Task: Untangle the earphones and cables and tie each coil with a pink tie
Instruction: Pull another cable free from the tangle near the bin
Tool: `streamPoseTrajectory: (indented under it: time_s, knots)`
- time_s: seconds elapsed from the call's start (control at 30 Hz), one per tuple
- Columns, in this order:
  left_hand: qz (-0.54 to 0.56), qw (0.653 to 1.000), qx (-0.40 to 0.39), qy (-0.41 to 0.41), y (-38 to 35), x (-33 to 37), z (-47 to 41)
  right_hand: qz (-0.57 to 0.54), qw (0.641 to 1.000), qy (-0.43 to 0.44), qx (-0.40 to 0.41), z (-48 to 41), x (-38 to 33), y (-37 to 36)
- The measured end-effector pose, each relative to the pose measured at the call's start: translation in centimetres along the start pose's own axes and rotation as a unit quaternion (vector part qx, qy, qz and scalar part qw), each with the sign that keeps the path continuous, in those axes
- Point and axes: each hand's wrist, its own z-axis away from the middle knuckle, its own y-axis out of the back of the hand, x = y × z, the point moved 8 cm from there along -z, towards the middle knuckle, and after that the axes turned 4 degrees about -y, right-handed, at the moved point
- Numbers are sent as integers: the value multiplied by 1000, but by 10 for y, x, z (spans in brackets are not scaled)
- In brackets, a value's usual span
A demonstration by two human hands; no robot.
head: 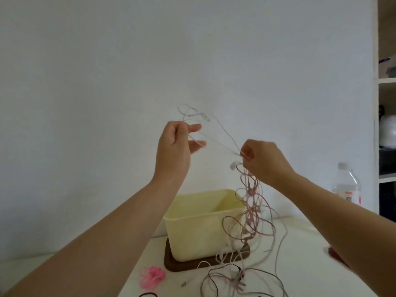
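Observation:
A tangle of thin white, pink and dark earphone cables (254, 213) hangs from my right hand (262, 160), which pinches it high above the table. A white earbud (233, 165) dangles just left of that hand. My left hand (176, 146) is raised to the left and pinches a thin pale strand (214, 142) that runs taut across to my right hand, with a loose loop (192, 113) above it. More cable lies spread on the white table (306, 258). A bunch of pink ties (152, 276) lies at the front left.
A pale yellow tub (192, 228) stands on a dark brown tray (171, 262) behind the cables. A clear plastic bottle (348, 185) stands at the right, by a shelf unit (386, 125). A red object (335, 254) peeks out under my right forearm.

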Motion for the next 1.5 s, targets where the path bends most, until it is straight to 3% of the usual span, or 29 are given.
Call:
streamPoseTrajectory:
  time_s: [0.07,0.13,0.2,0.27,0.33,0.4,0.5,0.6,0.8,0.93,1.07,1.17,1.23,1.3,1.4,1.5]
  knots:
    - [-28,999,-32,29,-6,-13,11,32,980,-10,-197,10,6,-27]
    - [-32,993,-80,86,-10,-30,25,45,916,-36,-397,39,13,-55]
    - [-13,977,-141,160,-13,-49,39,76,878,-25,-472,60,18,-68]
    - [-21,958,-193,209,-11,-63,53,40,881,-21,-471,67,18,-76]
    - [-44,948,-213,234,-6,-74,63,-106,885,-73,-448,68,16,-76]
    - [-60,943,-213,249,-1,-82,70,-275,858,-125,-416,65,10,-72]
    - [-43,942,-205,263,4,-86,75,-400,825,-160,-366,58,4,-65]
    - [2,940,-193,281,6,-86,78,-436,807,-168,-362,57,-6,-63]
    - [57,932,-211,288,2,-83,81,-426,842,-122,-307,47,-20,-55]
    - [-40,938,-254,230,2,-75,77,-402,876,-111,-244,39,-24,-48]
    - [-133,950,-237,155,1,-58,67,-519,809,-119,-250,34,-42,-39]
    - [10,965,-154,214,3,-50,55,-588,766,-122,-231,25,-54,-27]
    - [138,954,-104,247,6,-43,45,-571,788,-122,-195,15,-53,-19]
    - [189,948,-73,245,15,-37,34,-526,829,-113,-153,6,-46,-10]
    - [107,975,-54,190,37,-29,17,-378,920,-58,-79,-1,-36,9]
    - [-45,992,20,118,74,-27,7,-226,972,-6,-56,-1,-27,16]
